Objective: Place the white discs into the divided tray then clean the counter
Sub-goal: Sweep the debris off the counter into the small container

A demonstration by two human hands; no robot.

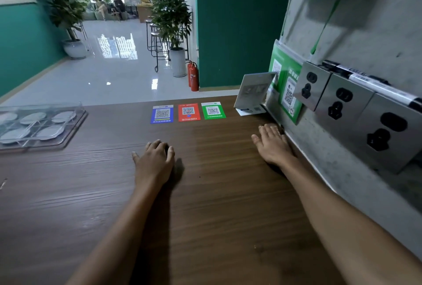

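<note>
A clear divided tray (75, 122) stands at the far left of the wooden counter (205, 193). White discs (33, 117) lie in several of its compartments. My left hand (155, 161) rests on the counter near the middle, fingers loosely bent, holding nothing. My right hand (272, 143) lies flat on the counter at the foot of the right-hand wall, fingers straight. Both hands are well to the right of the tray. No cloth is in view.
Blue (162, 114), red (189, 112) and green (213, 110) QR cards lie at the counter's far edge. A small standing card (254, 90) is at the far right. The wall on the right carries metal power sockets (342, 102) and a green QR sign (287, 88).
</note>
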